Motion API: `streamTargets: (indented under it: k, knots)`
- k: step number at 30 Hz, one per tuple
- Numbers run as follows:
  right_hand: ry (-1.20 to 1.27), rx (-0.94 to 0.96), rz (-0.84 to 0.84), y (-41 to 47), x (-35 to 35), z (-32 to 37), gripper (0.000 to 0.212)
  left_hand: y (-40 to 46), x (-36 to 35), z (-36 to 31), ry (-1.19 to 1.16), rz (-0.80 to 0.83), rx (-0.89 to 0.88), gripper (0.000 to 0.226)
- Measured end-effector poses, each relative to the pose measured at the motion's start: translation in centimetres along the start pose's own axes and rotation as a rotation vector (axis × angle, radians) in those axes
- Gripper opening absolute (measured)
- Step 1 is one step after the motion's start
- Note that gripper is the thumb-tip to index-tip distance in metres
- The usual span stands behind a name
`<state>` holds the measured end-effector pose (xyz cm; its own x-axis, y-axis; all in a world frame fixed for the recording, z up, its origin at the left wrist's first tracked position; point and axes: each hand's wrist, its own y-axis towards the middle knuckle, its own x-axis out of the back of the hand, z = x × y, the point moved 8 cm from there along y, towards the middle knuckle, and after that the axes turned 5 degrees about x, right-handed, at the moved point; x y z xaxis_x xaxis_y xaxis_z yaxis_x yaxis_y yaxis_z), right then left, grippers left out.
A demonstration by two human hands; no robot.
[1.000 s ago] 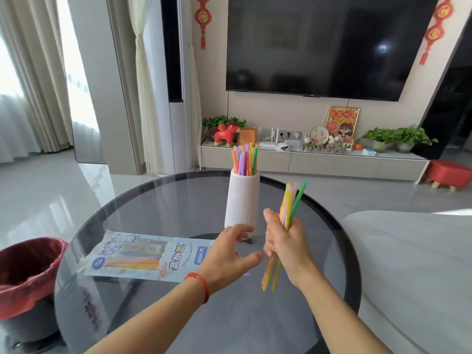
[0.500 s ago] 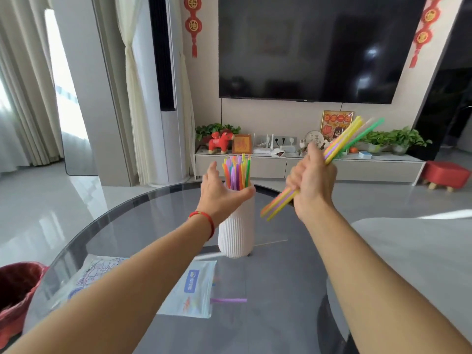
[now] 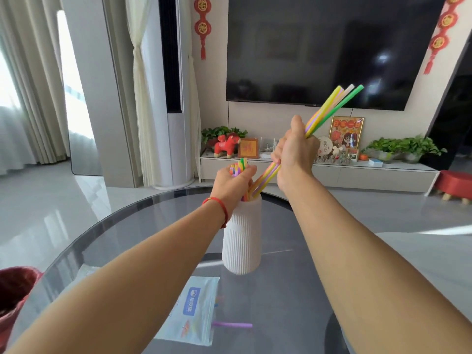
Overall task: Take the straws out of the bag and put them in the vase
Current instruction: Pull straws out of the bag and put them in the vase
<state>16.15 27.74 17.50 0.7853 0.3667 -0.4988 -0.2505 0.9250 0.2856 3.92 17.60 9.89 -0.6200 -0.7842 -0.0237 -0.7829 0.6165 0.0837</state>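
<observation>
A white ribbed vase (image 3: 242,241) stands on the round glass table (image 3: 281,302). My left hand (image 3: 233,183) is closed around the tops of the coloured straws in the vase (image 3: 240,166), holding them to the left. My right hand (image 3: 293,154) grips a bundle of coloured straws (image 3: 332,106), tilted with the upper ends up to the right; their lower ends (image 3: 263,181) reach the vase mouth. The straw bag (image 3: 194,307) lies flat on the table in front of the vase, a purple straw (image 3: 232,325) sticking out of its opening.
A red-lined bin (image 3: 12,292) stands on the floor left of the table. Behind the table are a low TV cabinet (image 3: 332,172) with ornaments and plants, a large TV (image 3: 332,47), and a red stool (image 3: 454,185) at the far right.
My right hand has lowered the bundle so its lower ends reach the vase mouth. My left hand has closed on the straws standing in the vase. The camera has moved closer.
</observation>
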Motion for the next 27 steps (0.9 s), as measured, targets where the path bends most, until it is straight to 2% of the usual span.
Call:
streamTargets:
  k: [4,10,13,15,17,19,21,23,26,27]
  knots:
    - [-0.216,0.003,0.103,-0.3,-0.9,-1.8,0.043,-0.2,-0.1,-0.1,-0.001,0.025,-0.005,0.019]
    - [-0.875,0.119,0.263,-2.1,-1.3,-4.3,0.045,-1.2,-0.9,-0.5,-0.08,0.115,-0.02,0.018]
    - [-0.794,-0.114,0.371,-3.0,-0.2,-6.9,0.047,-1.8,-0.5,-0.8,-0.065,0.171,-0.034,0.009]
    - [-0.662,-0.181,0.425,-3.2,-0.2,-7.1,0.035,-2.2,-0.3,-0.9,-0.025,0.195,-0.044,0.011]
    - [-0.555,-0.099,0.407,-2.7,-0.5,-5.6,0.029,-2.5,-0.3,-0.9,0.068,0.202,-0.052,0.024]
    - [-0.533,0.085,0.381,-2.2,-0.8,-2.9,0.061,-2.8,-0.5,-1.0,0.151,0.215,-0.071,0.024]
    - [-0.63,0.349,0.413,-2.3,-1.5,-0.3,0.079,-3.0,-0.6,-1.2,0.162,0.225,-0.07,0.028]
    - [-0.75,0.527,0.508,-3.3,-2.3,0.7,0.073,-3.1,-0.4,-1.1,0.148,0.222,-0.072,0.039]
    - [-0.913,0.545,0.599,-4.2,-2.5,-0.5,0.037,-3.8,0.1,-0.7,0.147,0.214,-0.091,0.055]
    - [-0.95,0.53,0.6,-4.4,-2.3,-1.0,0.032,-4.2,0.2,-0.5,0.143,0.228,-0.099,0.06]
